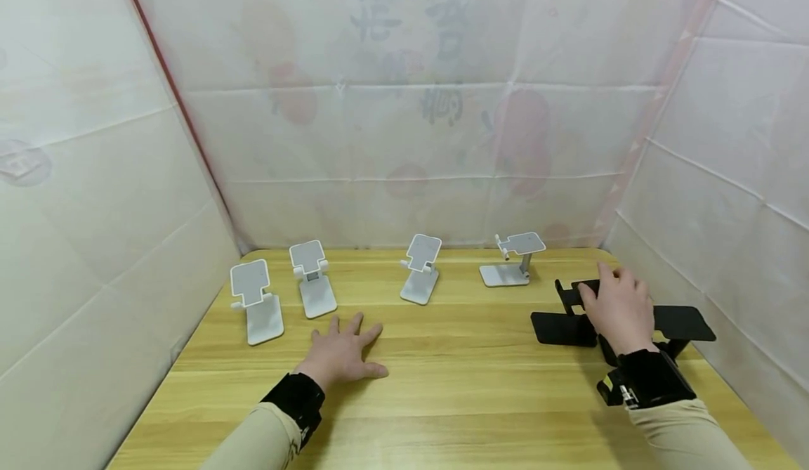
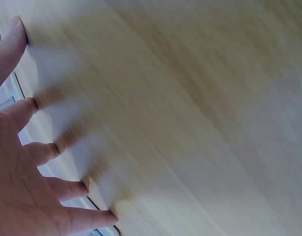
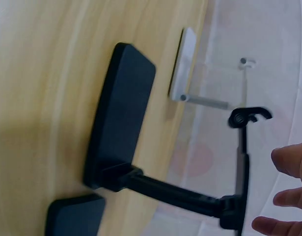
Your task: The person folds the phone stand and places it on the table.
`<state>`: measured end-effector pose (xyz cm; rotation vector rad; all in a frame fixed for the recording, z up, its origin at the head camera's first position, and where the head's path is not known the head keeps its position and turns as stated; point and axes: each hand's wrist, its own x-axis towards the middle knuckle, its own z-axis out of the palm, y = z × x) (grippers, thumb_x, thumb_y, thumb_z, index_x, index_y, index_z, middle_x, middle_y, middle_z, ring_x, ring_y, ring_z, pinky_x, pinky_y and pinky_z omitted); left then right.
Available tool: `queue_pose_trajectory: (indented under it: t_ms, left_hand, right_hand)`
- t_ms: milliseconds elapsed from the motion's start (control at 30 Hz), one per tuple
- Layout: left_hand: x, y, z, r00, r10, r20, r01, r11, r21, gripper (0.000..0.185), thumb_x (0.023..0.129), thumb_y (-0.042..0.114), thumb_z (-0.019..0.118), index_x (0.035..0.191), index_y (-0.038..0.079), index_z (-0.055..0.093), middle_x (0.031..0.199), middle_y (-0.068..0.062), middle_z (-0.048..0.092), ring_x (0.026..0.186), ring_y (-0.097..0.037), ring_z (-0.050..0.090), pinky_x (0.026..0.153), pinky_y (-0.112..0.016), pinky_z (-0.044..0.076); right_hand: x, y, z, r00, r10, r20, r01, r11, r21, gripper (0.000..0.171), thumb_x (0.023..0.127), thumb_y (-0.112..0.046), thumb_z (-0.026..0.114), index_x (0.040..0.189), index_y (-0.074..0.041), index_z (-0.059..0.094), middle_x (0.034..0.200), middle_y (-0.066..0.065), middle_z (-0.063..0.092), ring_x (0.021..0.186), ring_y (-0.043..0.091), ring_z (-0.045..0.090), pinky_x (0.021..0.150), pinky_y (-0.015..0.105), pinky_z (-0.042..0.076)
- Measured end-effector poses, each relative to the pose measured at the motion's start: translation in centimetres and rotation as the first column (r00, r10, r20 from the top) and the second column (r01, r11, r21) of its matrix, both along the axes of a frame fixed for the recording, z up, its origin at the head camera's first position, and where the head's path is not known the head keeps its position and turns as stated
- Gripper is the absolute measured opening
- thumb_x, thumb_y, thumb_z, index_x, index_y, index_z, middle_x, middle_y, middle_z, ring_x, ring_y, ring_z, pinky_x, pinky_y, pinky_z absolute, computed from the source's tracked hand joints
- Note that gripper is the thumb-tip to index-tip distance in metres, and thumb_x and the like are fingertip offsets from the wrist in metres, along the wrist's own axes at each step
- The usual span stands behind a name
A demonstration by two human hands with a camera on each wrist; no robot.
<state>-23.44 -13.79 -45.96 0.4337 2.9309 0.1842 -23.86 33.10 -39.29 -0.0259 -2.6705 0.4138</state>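
Two black phone stands sit at the right of the wooden table [image 1: 468, 386]. My right hand [image 1: 609, 294] hovers over the nearer-left black stand [image 1: 562, 329], fingers straight and lying on its raised plate. In the right wrist view that black stand [image 3: 123, 115] shows its flat base and arm, and my fingertips [image 3: 290, 162] are spread beside the upright plate without curling round it. The second black stand [image 1: 685, 322] lies just right of the hand. My left hand [image 1: 354, 340] lies flat on the tabletop with fingers spread [image 2: 23, 110], holding nothing.
Several white phone stands are lined up along the far side: one at the left [image 1: 255, 301], another [image 1: 312, 277], a middle one [image 1: 420, 266] and one at the right [image 1: 513, 259], also in the right wrist view [image 3: 182, 69]. White cloth walls [image 1: 404, 140] enclose the table on three sides.
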Motion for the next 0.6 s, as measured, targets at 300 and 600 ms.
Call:
queue_pose_trajectory:
  t_ms: [300, 600]
  left_hand:
    - [0.1, 0.0, 0.0, 1.000, 0.009, 0.008, -0.009, 1.000, 0.014, 0.091, 0.081, 0.079, 0.063, 0.156, 0.032, 0.044, 0.165, -0.016, 0.032, 0.144, -0.061, 0.025, 0.103, -0.088, 0.025]
    - [0.2, 0.0, 0.0, 1.000, 0.014, 0.018, -0.015, 1.000, 0.018, 0.091, 0.081, 0.079, 0.063, 0.157, 0.033, 0.043, 0.165, -0.016, 0.030, 0.145, -0.060, 0.024, 0.105, -0.088, 0.024]
  right_hand:
    - [0.2, 0.8, -1.6, 0.999, -0.036, -0.025, 0.036, 0.999, -0.004, 0.049, 0.102, -0.016, 0.059, 0.135, 0.019, 0.047, 0.124, 0.043, 0.038, 0.108, 0.062, 0.033, 0.093, 0.072, 0.033]
    - [0.2, 0.8, -1.5, 0.985, -0.106, 0.133, 0.124, 0.983, -0.133, 0.055, 0.108, -0.031, 0.050, 0.132, 0.017, 0.044, 0.119, 0.038, 0.033, 0.087, 0.051, 0.046, 0.063, 0.055, 0.042]
